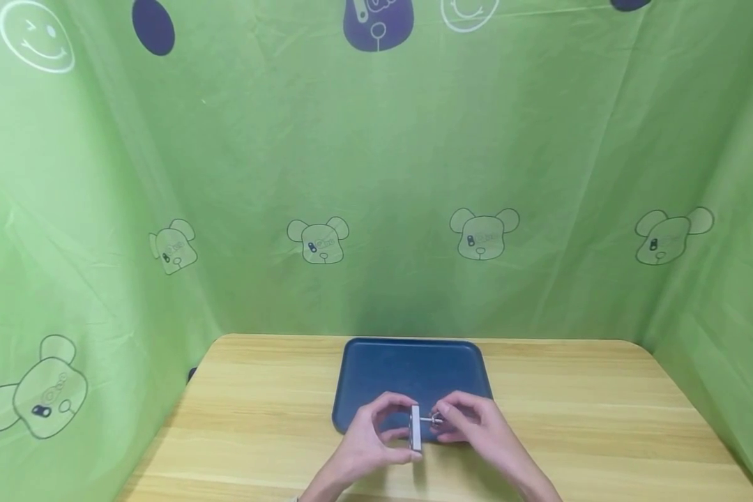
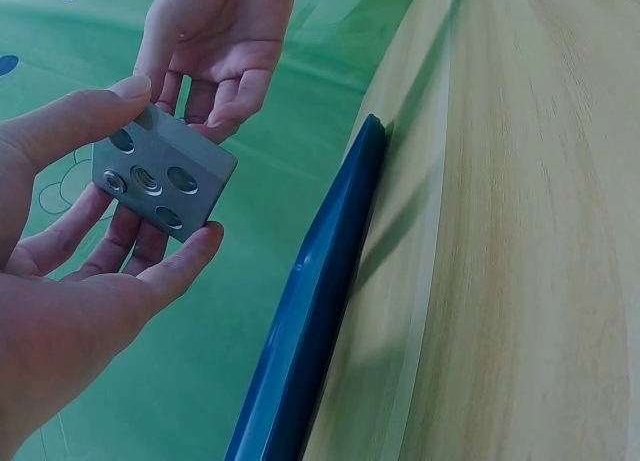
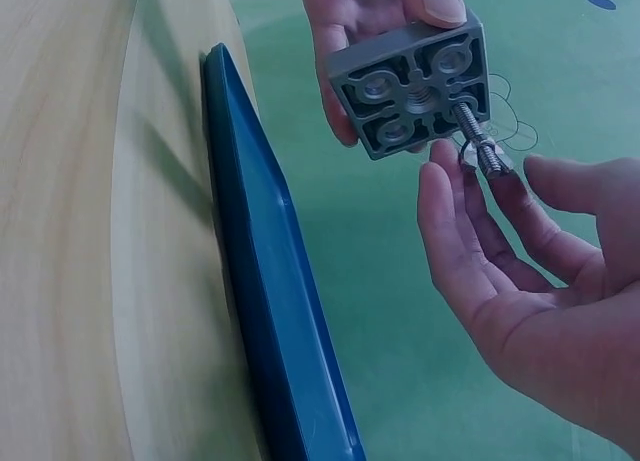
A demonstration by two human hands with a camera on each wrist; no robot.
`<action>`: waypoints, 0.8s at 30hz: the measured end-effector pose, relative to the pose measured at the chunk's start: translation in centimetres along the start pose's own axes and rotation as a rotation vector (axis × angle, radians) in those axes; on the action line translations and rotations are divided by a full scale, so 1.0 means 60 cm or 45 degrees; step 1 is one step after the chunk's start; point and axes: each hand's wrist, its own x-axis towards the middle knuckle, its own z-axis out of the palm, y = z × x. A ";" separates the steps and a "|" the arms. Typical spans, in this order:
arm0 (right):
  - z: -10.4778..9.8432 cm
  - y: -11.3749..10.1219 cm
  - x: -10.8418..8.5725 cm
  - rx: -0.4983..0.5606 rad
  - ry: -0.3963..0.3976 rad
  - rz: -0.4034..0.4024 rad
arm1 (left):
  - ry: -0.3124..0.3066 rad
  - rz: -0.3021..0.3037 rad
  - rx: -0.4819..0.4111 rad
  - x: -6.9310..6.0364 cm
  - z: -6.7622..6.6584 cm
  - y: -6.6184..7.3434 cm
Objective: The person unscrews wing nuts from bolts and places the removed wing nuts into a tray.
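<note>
A grey square block (image 1: 415, 429) with round holes (image 2: 165, 171) is gripped at its edges by the thumb and fingers of my left hand (image 1: 365, 440). From one hole in its ribbed face (image 3: 415, 91) a threaded metal bolt (image 3: 481, 139) sticks out, with wing-like metal parts near its outer end. My right hand (image 1: 480, 427) is at that end of the bolt. In the right wrist view its fingertips (image 3: 505, 186) lie close under the bolt end, and a small gap shows between the thumb and the metal; whether the fingertips touch it is unclear.
Behind and below the hands, a dark blue tray (image 1: 414, 366) lies on the light wooden table (image 1: 257, 411). Green cloth (image 1: 401, 279) with printed bear heads hangs behind the table and on both sides.
</note>
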 end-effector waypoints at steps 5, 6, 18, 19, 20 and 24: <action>0.001 0.000 0.000 -0.009 0.021 0.023 | -0.001 0.000 0.008 0.001 0.001 -0.002; 0.001 0.000 0.000 -0.015 0.024 0.021 | -0.002 -0.001 0.011 0.001 0.001 -0.002; -0.002 0.000 0.001 -0.045 -0.022 -0.042 | -0.003 0.001 0.010 0.001 0.003 -0.003; -0.003 0.000 0.001 -0.048 -0.033 -0.050 | -0.002 -0.001 0.010 0.000 0.003 -0.003; -0.004 0.001 0.001 -0.053 -0.046 -0.056 | -0.002 -0.001 0.010 0.000 0.003 -0.003; -0.005 0.003 -0.001 -0.082 -0.079 -0.065 | -0.001 -0.004 0.009 0.000 0.003 -0.003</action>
